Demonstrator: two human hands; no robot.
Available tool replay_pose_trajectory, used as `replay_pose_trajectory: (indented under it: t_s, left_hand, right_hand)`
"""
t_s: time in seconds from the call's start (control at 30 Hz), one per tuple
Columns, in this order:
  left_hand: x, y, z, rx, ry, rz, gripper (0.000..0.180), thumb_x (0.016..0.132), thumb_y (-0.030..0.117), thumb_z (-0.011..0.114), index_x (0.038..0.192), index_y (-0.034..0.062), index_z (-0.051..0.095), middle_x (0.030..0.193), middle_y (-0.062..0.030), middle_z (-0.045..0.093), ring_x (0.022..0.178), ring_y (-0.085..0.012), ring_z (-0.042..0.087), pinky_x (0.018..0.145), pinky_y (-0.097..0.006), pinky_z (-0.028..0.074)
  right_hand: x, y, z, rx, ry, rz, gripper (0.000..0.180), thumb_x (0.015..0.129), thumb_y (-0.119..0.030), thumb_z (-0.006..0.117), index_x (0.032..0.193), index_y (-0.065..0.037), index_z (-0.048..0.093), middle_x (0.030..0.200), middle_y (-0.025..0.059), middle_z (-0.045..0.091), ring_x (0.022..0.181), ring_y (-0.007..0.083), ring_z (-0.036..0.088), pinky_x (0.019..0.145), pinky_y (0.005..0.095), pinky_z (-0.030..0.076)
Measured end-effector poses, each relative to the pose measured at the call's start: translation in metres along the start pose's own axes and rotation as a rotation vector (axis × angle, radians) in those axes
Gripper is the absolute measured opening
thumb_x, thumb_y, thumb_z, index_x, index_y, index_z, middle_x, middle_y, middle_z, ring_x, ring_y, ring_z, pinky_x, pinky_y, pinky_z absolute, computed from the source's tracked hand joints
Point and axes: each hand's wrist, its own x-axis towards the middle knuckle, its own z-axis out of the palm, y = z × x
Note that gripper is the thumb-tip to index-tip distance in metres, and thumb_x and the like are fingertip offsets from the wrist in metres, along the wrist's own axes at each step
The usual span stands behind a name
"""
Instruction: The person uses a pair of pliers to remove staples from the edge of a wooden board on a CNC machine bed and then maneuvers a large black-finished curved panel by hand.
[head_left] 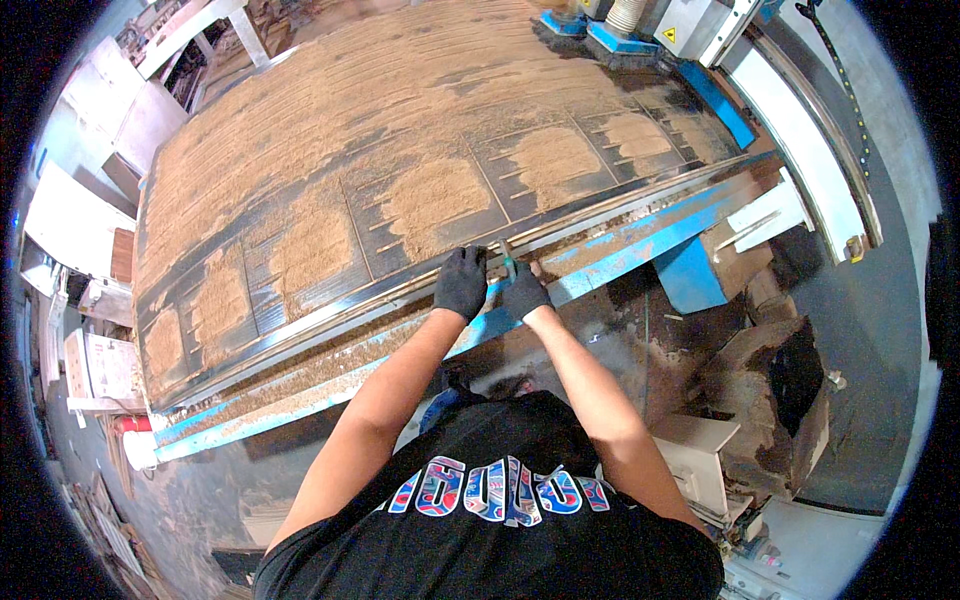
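Observation:
A large dark panel [300, 190] lies on a cutting machine bed, covered in sawdust with cut grooves outlining rectangular pieces. My left hand [461, 282], in a black glove, rests on the panel's near edge, fingers curled over it. My right hand [522, 290], also black-gloved, is closed around a small teal-handled tool [508, 262] that points at the panel's edge right beside the left hand. Both forearms reach up from the lower middle of the view.
The machine's blue side rail [640, 250] runs along the near edge, dusted with sawdust. A white and blue gantry [790, 110] stands at the upper right. Cardboard boxes and scraps [770, 380] lie on the floor to the right; white boards [70, 220] stand at the left.

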Motion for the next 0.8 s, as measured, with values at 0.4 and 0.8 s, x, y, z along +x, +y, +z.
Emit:
replay_pose_trajectory:
  t_s: [0.4, 0.8]
  left_hand:
    - [0.000, -0.003, -0.006, 0.008, 0.006, 0.039, 0.033, 0.073, 0.008, 0.049, 0.104, 0.0020, 0.056, 0.100, -0.0160, 0.053, 0.091, -0.0325, 0.052, 0.077, -0.042, 0.046]
    - [0.007, 0.001, -0.007, 0.002, 0.023, 0.115, 0.036, 0.070, 0.007, 0.052, 0.106, 0.0021, 0.057, 0.099, -0.0189, 0.056, 0.091, -0.0365, 0.054, 0.081, -0.044, 0.046]
  right_hand:
    - [-0.024, 0.048, 0.010, 0.900, -0.333, 0.238, 0.042, 0.084, -0.030, 0.059, 0.118, -0.006, 0.051, 0.099, 0.0038, 0.061, 0.086, 0.0140, 0.059, 0.070, 0.0287, 0.048]
    - [-0.049, 0.098, -0.002, 0.036, -0.108, 0.125, 0.068, 0.079, -0.014, 0.054, 0.140, -0.009, 0.024, 0.128, 0.0278, 0.041, 0.109, 0.0407, 0.049, 0.088, 0.0439, 0.044]
